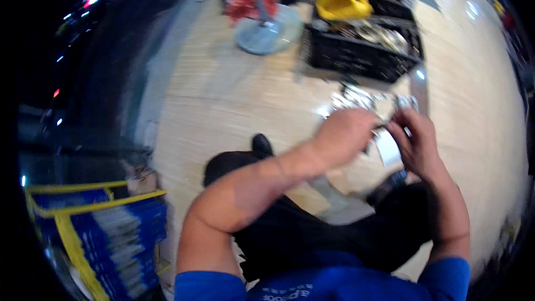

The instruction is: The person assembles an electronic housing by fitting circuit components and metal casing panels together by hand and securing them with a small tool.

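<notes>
Kinda smeary overall: bare left hand [346, 136] and bare right hand [419, 144] are blurred, glare dots the glossy beige floor [468, 111], far left's near-black, edges bend.

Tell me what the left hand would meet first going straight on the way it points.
The left hand points rightward, so likely the right hand; blur leaves exact depth unclear.

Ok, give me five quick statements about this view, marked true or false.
1. The left hand and right hand are close together. True.
2. A white piece shows beside the right hand. True.
3. The round stand base is left of the black crate. True.
4. The black crate is nearer the person than the hands. False: it is beyond them.
5. The white piece touches the round stand base. False: they are well apart.
</notes>
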